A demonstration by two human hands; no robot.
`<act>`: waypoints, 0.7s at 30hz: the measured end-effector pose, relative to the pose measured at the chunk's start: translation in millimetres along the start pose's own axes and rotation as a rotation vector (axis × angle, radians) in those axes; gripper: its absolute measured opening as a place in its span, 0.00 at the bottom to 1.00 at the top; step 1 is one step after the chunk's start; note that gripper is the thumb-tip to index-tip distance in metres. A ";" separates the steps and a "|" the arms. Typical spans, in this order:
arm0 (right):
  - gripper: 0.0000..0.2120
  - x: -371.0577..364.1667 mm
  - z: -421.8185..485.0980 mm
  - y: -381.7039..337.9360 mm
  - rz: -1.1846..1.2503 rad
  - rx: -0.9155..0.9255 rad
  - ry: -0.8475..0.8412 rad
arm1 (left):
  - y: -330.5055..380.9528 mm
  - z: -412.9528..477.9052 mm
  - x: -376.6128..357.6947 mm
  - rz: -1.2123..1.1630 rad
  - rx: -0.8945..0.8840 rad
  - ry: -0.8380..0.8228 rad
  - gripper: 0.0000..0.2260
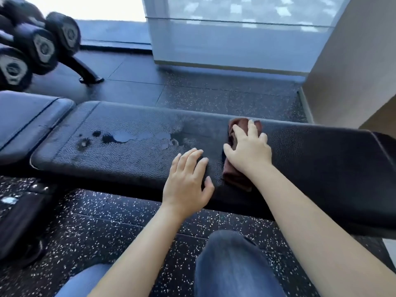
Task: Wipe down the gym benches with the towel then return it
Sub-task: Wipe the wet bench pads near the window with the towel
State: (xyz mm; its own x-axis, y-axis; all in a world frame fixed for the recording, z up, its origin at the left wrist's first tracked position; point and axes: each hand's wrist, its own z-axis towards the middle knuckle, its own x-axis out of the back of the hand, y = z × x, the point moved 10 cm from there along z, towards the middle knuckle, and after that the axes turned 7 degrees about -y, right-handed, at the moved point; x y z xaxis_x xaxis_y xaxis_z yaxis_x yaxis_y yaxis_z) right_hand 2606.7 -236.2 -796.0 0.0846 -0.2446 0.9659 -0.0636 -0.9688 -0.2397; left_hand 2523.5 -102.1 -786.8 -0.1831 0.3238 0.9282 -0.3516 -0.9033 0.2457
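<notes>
A long black padded gym bench (132, 155) runs across the view from left to right. Wet patches and droplets (137, 137) lie on its left half. A brown towel (236, 176) lies folded on the pad right of centre. My right hand (248, 151) presses flat on the towel, fingers spread over it. My left hand (188, 181) rests open on the bare pad just left of the towel, near the front edge, holding nothing.
A second bench pad (27, 116) adjoins at the left. A rack of black dumbbells (40, 46) stands at the far left. Speckled rubber floor (120, 228) lies below; a glass wall (235, 39) and beige wall (353, 61) are beyond. My knees in jeans (231, 264) are in front.
</notes>
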 end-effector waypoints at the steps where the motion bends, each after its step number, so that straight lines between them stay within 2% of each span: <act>1: 0.28 0.0 0.3 -0.8 -0.007 0.014 -0.013 | -0.1 -0.2 -0.3 0.005 0.003 0.002 0.19; 9: 0.29 -6.9 -19.1 -14.0 -0.070 0.152 0.045 | -1.7 0.7 -1.3 0.044 0.011 0.012 0.20; 12: 0.25 -3.5 16.7 -24.2 -0.055 0.187 0.048 | -3.1 -0.9 -1.2 0.047 -0.006 0.032 0.20; 16: 0.20 0.2 75.7 -39.3 0.000 0.160 -0.070 | -4.0 -0.2 -0.9 0.013 -0.014 0.017 0.19; 18: 0.19 1.5 75.0 -40.5 0.002 0.138 -0.039 | -4.6 -1.5 0.4 -0.004 -0.021 0.011 0.19; 21: 0.19 0.0 23.3 -38.2 0.007 0.154 0.070 | -4.7 -3.7 3.0 -0.038 -0.036 0.018 0.19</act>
State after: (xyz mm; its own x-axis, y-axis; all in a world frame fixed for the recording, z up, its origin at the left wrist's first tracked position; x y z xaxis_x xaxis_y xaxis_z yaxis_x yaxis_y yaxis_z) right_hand 2632.3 -200.1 -789.1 0.0149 -0.2533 0.9673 0.0899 -0.9631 -0.2536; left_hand 2521.1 -95.9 -786.2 -0.1855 0.3632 0.9131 -0.3912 -0.8797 0.2704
